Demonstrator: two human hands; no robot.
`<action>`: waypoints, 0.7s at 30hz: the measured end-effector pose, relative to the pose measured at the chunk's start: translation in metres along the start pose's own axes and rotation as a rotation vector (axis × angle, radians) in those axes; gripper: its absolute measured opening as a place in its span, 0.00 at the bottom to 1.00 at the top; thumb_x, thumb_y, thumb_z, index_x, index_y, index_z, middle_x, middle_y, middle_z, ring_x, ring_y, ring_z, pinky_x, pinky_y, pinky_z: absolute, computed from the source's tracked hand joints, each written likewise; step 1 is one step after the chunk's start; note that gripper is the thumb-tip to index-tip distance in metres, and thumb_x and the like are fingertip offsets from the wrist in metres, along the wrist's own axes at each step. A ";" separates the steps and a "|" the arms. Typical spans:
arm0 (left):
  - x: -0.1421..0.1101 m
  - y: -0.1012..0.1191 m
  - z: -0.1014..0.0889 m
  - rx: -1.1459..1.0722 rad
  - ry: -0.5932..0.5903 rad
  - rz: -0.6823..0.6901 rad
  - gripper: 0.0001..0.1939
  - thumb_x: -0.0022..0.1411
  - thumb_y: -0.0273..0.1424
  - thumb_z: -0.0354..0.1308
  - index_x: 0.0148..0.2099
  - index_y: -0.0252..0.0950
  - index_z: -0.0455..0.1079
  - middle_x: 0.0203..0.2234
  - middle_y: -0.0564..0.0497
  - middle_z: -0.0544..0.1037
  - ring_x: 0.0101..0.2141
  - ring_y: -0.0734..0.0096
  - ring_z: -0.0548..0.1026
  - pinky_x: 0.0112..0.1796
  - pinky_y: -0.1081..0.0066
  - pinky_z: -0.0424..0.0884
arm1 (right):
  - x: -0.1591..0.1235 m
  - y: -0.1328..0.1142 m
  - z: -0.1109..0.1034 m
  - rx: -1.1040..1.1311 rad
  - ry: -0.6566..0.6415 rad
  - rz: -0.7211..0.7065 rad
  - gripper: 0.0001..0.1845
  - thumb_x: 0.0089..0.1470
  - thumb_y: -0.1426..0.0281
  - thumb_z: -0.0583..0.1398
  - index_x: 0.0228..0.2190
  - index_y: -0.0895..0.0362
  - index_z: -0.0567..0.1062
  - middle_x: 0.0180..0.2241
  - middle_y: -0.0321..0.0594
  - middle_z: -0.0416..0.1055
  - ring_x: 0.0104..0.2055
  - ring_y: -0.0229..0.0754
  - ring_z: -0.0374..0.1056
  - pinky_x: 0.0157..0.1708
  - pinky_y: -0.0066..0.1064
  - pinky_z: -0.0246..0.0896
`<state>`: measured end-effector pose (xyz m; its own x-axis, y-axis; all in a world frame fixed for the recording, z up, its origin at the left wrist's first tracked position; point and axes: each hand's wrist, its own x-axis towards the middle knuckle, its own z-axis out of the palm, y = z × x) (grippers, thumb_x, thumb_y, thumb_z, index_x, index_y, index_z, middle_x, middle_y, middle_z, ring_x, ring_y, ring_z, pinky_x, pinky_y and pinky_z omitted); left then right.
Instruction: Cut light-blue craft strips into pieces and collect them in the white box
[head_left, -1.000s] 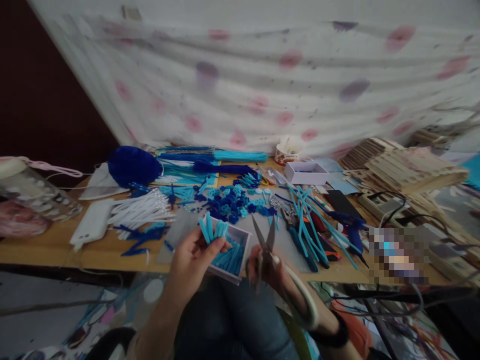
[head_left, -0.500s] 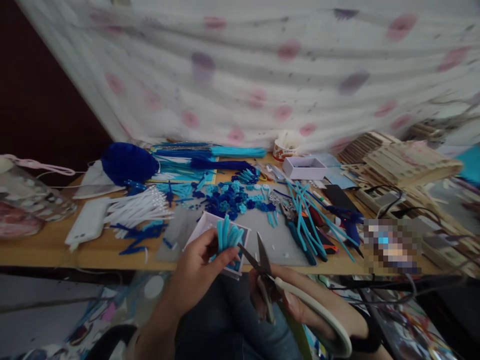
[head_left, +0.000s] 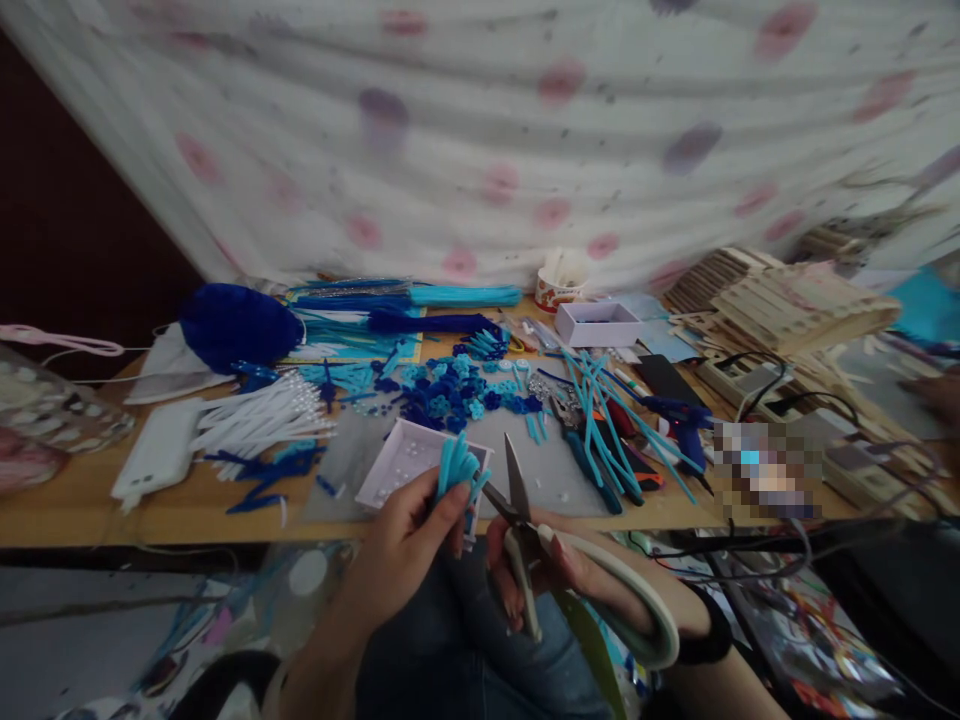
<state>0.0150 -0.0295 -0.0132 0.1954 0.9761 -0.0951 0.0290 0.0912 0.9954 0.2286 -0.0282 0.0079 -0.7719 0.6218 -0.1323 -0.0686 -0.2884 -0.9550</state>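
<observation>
My left hand (head_left: pixel 409 535) pinches a small bunch of light blue pipe cleaners (head_left: pixel 457 465), their fuzzy ends standing up above the thumb. In my right hand (head_left: pixel 536 565) is a pair of scissors (head_left: pixel 517 500) with pale handles. Their blades are spread apart, close to the right side of the bunch. Partly behind my left hand sits a white box (head_left: pixel 382 465) with small white beads in it, at the table's front edge. Past it lies a heap of blue flower shapes (head_left: pixel 442 385).
Light blue pipe cleaners (head_left: pixel 600 420) lie across pliers (head_left: pixel 589 465) to the right, near a blue glue gun (head_left: pixel 686 425). White pearl-tipped sticks (head_left: pixel 262 415) and a white power bank (head_left: pixel 157 455) are at left. A second white box (head_left: pixel 598 325) stands behind. Another person's hand (head_left: pixel 941 395) shows at far right.
The view has shifted slightly, so the table things sit a little further left. One pipe cleaner now leans rightward out of the bunch towards the scissors. Beads in the box have come into view.
</observation>
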 end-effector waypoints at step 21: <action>-0.005 -0.004 0.032 -0.008 0.252 -0.011 0.19 0.60 0.48 0.63 0.30 0.38 0.72 0.22 0.55 0.71 0.26 0.71 0.67 0.29 0.73 0.63 | 0.000 0.001 -0.004 0.207 0.029 -0.003 0.29 0.59 0.43 0.56 0.42 0.55 0.73 0.31 0.37 0.70 0.29 0.40 0.69 0.35 0.33 0.68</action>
<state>0.0455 -0.0412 -0.0167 -0.0554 0.9933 -0.1011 0.0214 0.1024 0.9945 0.2307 -0.0257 0.0063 -0.7528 0.6432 -0.1399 -0.2021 -0.4280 -0.8809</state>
